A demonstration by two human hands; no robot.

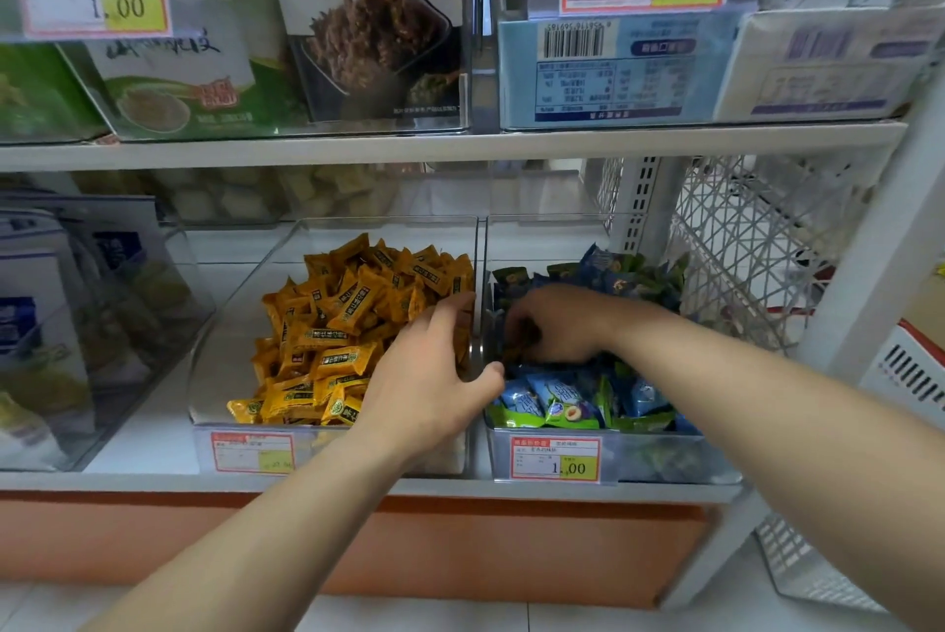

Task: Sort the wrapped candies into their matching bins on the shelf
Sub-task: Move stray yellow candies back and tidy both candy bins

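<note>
From the head camera, the clear plastic bin heaped with orange-yellow wrapped candies sits on the lower white shelf and serves as the landmark here. Touching its right side is a second clear plastic bin, full of blue and green wrapped candies.

The left hand reaches over the front right corner of the yellow bin. Its fingers are loosely spread apart above the yellow pile, and its thumb lies across the shared wall towards the blue-and-green side. I cannot tell whether anything sits under its palm.

The right hand is just right of the yellow bin, dipped into the near left part of the neighbouring bin. Its fingers are curled together, clamped on a small dark-and-orange wrapped piece that is too blurred to read.

Red-framed price tags hang on the fronts, one on the yellow bin and one reading 1.00 to its right.

Above the yellow bin, an upper shelf carries boxed snacks.
</note>
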